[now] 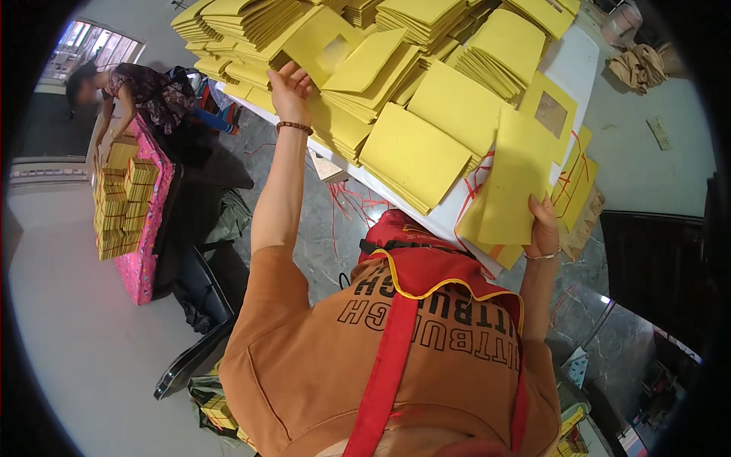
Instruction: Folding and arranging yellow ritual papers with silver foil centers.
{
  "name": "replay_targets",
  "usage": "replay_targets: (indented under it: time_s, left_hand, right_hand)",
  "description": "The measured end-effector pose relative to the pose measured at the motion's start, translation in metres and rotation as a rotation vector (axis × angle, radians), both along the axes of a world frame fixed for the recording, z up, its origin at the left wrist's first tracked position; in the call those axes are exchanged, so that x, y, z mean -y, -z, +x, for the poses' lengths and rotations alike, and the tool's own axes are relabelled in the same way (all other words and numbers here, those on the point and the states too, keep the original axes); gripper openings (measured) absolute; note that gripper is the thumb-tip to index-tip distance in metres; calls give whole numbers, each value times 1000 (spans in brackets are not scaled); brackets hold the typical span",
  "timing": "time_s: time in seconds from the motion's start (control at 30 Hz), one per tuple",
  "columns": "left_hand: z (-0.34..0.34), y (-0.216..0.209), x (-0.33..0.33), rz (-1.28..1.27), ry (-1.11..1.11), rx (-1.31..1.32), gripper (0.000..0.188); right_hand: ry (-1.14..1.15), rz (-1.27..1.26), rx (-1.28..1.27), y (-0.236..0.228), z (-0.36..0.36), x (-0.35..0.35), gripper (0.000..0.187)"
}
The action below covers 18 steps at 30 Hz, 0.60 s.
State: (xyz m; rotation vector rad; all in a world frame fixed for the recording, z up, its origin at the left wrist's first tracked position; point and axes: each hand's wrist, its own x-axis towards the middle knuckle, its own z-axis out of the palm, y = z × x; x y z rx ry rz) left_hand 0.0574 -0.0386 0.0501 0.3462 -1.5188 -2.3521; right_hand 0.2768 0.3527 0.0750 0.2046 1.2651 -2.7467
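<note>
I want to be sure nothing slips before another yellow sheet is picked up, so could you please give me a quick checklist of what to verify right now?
1. Right hand grips its bundle of yellow sheets: ok, fingers closed on the lower edge.
2. Left hand reaches the stacks: ok, fingers spread on a windowed yellow sheet.
3. Left hand has actually gripped a sheet: cannot tell, the fingers look open.
4. Stacks tidy on the white table: not ok, they fan and overlap.
5. Red strings away from the held bundle: not ok, they lie right beside it.
6. Other person apart from the table: ok, at a pink-covered stand.
</note>
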Motion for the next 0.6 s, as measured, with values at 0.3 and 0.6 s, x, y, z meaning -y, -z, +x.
replay_targets:
  time_s: [0.3, 0.6]
  left_hand:
    - [-1, -20, -29, -795, 607, -31, 22]
    - [-5, -3, -28, -1374, 650, -295, 23]
  right_hand:
    - [34, -108, 39, -8, -48, 44, 40]
    - [-2, -151, 77, -14, -149, 166, 34]
